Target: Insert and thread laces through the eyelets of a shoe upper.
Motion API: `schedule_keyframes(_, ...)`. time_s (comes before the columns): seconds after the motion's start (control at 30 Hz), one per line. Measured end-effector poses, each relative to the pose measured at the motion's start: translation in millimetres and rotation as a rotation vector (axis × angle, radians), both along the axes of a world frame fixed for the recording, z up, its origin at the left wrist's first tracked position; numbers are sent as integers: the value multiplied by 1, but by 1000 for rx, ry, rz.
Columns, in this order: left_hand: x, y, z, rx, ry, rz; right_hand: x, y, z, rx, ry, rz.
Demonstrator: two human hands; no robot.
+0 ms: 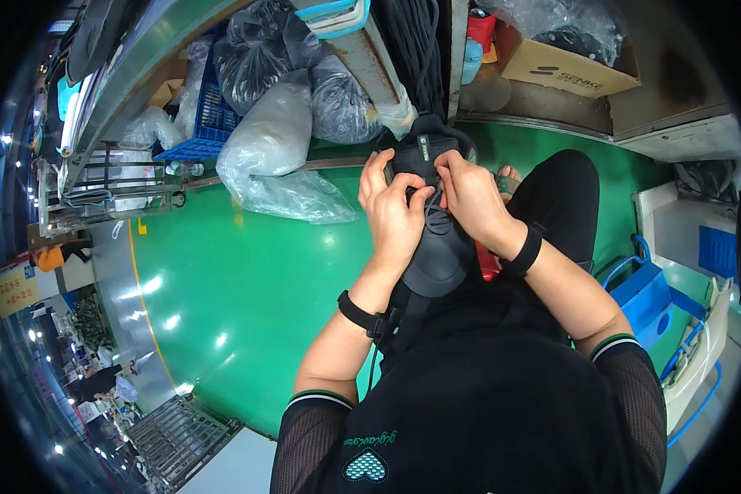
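A black lace-up shoe (440, 262) is in front of my body, its toe toward me and its heel collar away from me. Dark laces (438, 219) cross its upper below the tongue, which bears a small label. On the left side of the tongue, my left hand (393, 212) is closed, thumb and fingers pinching the lace. From the right, my right hand (469, 193) is also closed in a pinch on the lace, close beside the left fingertips. The exact lace ends are hidden by my fingers. Wristbands circle both wrists.
Clear plastic bags (276, 156) and a blue crate (206, 123) lie ahead on the left. A bundle of black cords (410, 49) hangs beyond the shoe. A cardboard box (552, 70) sits on a shelf ahead right. A blue frame (638, 305) stands at my right.
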State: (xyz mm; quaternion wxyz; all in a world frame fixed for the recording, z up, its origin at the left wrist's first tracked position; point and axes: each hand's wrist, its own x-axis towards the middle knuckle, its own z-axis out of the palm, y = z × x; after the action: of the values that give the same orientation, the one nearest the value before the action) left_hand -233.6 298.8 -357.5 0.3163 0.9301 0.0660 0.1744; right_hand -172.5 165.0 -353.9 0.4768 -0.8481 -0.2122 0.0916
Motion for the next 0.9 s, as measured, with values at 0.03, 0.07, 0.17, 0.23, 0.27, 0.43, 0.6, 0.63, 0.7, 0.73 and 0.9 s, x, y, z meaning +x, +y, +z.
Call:
schedule_keyframes(0.03,0,-3,-2,-101,-11,39,-2,0,-4,-6,-4,4)
schedule_keyframes(0.07,-1,-5,-4,-119,-42,49,-4,0,-6,-10,-126,10)
schedule_keyframes(0.17,-5,-4,-3,-47,-54,77,-10,6,-7,-56,-293,58)
schedule_keyframes(0.23,-11,1,-2,63,-71,86,-7,7,-7,-134,-302,133)
schedule_keyframes(0.27,-14,3,-1,172,-87,96,-5,5,-10,-139,-337,156)
schedule_keyframes(0.43,-14,-2,1,27,-13,85,-6,7,-17,-75,-382,140)
schedule_keyframes(0.6,-5,-4,-2,6,-34,62,-10,1,-13,-75,-342,124)
schedule_keyframes(0.63,-3,-4,-2,76,-69,68,-8,-3,-11,28,-229,110)
schedule_keyframes(0.7,-3,-1,-1,124,-116,63,-4,-18,-10,169,-74,72)
schedule_keyframes(0.73,-5,1,3,177,-153,63,-3,-28,0,256,103,-32)
schedule_keyframes(0.9,-13,11,27,-19,-174,156,22,-76,2,577,378,-356)
